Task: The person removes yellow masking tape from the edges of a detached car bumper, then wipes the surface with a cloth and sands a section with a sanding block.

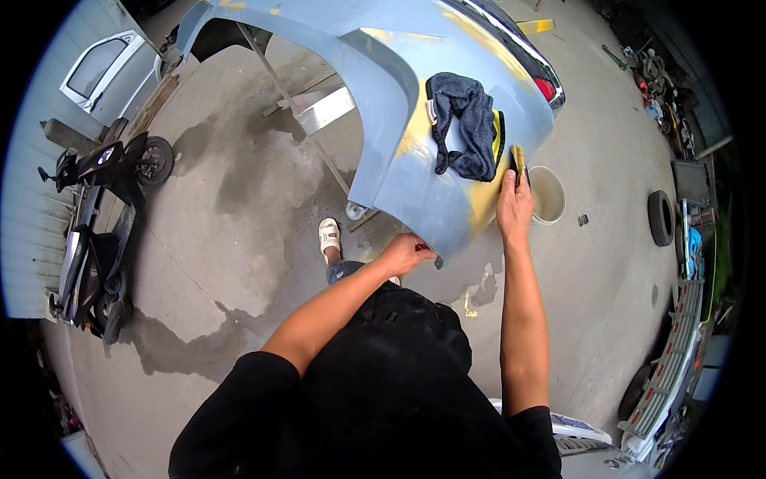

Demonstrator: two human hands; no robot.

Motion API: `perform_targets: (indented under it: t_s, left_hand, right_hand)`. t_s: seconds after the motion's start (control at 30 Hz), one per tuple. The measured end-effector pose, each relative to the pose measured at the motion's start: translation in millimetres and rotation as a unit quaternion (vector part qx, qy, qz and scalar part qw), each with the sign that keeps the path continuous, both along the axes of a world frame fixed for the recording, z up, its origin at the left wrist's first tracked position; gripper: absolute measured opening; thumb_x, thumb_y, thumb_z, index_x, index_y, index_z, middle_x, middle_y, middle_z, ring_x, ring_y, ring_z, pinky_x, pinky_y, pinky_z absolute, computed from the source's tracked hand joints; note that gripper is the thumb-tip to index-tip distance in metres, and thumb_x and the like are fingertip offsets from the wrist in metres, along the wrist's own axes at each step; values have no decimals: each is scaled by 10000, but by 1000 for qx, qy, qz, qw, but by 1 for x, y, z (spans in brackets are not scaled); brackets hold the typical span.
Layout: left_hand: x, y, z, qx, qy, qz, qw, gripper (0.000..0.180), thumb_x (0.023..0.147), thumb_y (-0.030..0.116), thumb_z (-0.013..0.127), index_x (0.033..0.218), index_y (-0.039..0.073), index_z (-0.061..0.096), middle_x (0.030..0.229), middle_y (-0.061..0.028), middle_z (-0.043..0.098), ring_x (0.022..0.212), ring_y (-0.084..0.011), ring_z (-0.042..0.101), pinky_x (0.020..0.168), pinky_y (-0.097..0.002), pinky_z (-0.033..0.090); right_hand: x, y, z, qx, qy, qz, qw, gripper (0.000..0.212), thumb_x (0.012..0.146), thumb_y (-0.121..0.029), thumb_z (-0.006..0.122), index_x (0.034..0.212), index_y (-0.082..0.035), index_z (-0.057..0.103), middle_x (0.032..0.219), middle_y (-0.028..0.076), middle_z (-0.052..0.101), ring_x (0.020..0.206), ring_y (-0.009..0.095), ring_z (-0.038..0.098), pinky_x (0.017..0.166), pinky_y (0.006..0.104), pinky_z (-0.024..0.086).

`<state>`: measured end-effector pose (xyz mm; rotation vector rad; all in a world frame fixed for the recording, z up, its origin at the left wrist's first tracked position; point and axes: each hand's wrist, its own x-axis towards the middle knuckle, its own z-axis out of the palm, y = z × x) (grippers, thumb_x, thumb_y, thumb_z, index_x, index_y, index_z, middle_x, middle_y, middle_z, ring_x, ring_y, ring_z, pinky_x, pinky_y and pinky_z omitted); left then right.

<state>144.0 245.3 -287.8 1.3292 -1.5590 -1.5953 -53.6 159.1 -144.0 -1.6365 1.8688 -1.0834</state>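
Observation:
A light blue car body panel (375,88) with yellow filler patches stands on a metal stand in front of me. My left hand (405,254) grips the panel's lower edge. My right hand (515,209) presses a small yellow sanding block (518,158) against the panel's right side. A dark blue cloth (465,124) lies draped over the panel just left of the block.
A round bucket (548,194) sits on the wet concrete right of my right hand. Two scooters (96,231) are parked at the left by a white car door (100,68). A tyre (661,217) and car parts lie along the right. My sandalled foot (329,236) is below the panel.

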Motion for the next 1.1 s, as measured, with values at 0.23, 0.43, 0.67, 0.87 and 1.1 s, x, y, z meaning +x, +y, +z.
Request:
perform_targets:
  t_s: [0.23,0.43,0.67,0.87,1.1]
  left_hand:
    - [-25,15,-47,-25,65,43,997,310,848,232,753,1045,0,698,980,-144,717,890,-244,680,805,-356,525]
    - [-42,8,-56,-78,114,38,990,257,823,191,759,964,-11,686,841,-123,704,775,-209,658,725,-349,518]
    - [-41,6,-71,-56,167,86,980,209,830,130,708,1014,29,712,881,-105,728,818,-217,685,749,-340,527]
    - [-28,9,-58,-56,139,45,988,221,837,143,717,1036,48,722,901,-111,734,849,-235,696,768,-351,530]
    - [-27,8,-53,-64,131,63,987,222,844,182,730,1031,62,733,909,-124,737,853,-250,697,761,-361,524]
  right_hand:
    - [-3,-5,-10,-5,82,-40,996,511,1040,-400,432,1164,57,624,995,193,687,905,340,615,848,417,456]
    - [-30,-14,-26,-92,50,-9,994,510,1048,-420,436,1093,51,627,962,110,649,866,217,548,827,355,439]
    - [-17,-14,-21,-61,-10,-37,997,447,1006,-467,515,894,-38,578,764,-33,471,713,91,383,617,284,308]
    - [-12,-12,-19,-56,1,-40,998,497,995,-494,518,847,-22,569,745,-19,484,708,101,390,629,302,326]
    - [-31,-18,-31,-62,17,-39,997,503,999,-486,512,937,6,593,753,7,499,729,121,417,654,315,358]
